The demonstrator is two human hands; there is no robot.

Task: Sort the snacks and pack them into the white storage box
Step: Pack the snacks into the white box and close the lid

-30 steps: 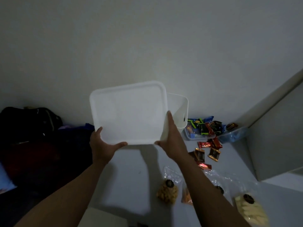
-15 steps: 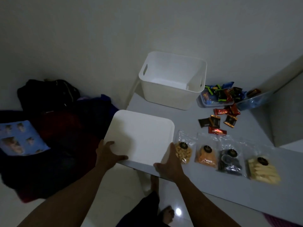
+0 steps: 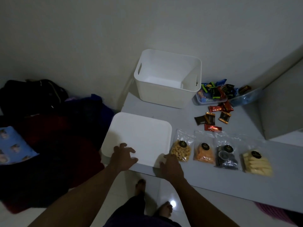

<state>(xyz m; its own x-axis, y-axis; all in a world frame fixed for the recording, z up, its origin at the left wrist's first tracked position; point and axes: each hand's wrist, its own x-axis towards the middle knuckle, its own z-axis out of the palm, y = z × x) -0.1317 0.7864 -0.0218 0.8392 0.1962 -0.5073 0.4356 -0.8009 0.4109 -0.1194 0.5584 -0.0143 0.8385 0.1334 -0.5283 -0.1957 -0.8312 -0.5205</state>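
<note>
Resting flat at the near left corner of the grey table (image 3: 213, 182): white lid (image 3: 139, 136), smooth, rigid plastic, rounded corners. Left hand (image 3: 123, 157) spread loosely on top, fingers released; right hand (image 3: 170, 166) at its near right corner, fingers open, gripping nothing. Standing empty at the far side: white storage box (image 3: 164, 95), stiff, slot handles. Lying near right: four crinkly clear snack bags (image 3: 181, 150), probably light, slippery, crushable; best pinched by the empty top film. Scattered beyond: small foil sachets (image 3: 213, 118).

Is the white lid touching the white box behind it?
Apart. The head view shows bare grey table between the lid and the box.
</note>
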